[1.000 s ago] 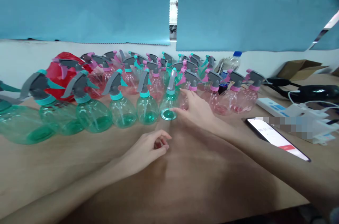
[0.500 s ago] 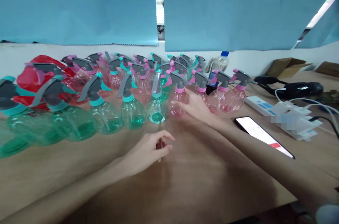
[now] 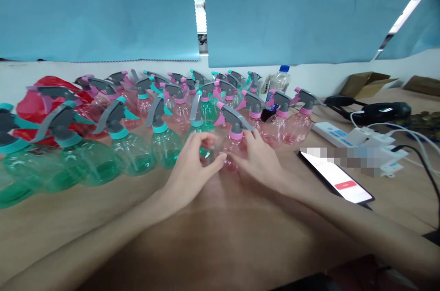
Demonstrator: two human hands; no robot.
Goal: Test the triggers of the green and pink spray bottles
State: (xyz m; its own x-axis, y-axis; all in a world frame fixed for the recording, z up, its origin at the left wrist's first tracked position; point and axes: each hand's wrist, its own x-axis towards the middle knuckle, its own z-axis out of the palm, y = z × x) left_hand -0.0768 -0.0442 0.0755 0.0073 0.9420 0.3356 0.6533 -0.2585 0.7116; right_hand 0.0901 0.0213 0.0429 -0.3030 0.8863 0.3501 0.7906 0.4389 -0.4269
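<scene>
A clear pink spray bottle (image 3: pixel 231 145) with a pink collar and grey trigger head stands upright at the front of the pink bottles. My right hand (image 3: pixel 259 158) grips its right side, thumb in front and fingers partly hidden behind. At the bottle's left, my left hand (image 3: pixel 194 158) is open, its thumb and fingers apart and curved towards it; whether the thumb tip touches the bottle I cannot tell. Just behind my left hand is a green spray bottle (image 3: pixel 196 129), partly covered. Another green spray bottle (image 3: pixel 166 146) stands to the left.
Several green bottles (image 3: pixel 132 158) line the left of the wooden table (image 3: pixel 220 245); several pink ones (image 3: pixel 298 127) stand behind and right. A red plastic bag (image 3: pixel 25 107) lies at back left. On the right are a phone (image 3: pixel 332 174), a power strip (image 3: pixel 332 134) with cables, and a cardboard box (image 3: pixel 364 85).
My right hand has brought the pink spray bottle slightly nearer, out of its row. My left hand has moved forward and up to the bottle's left side. The view has shifted slightly.
</scene>
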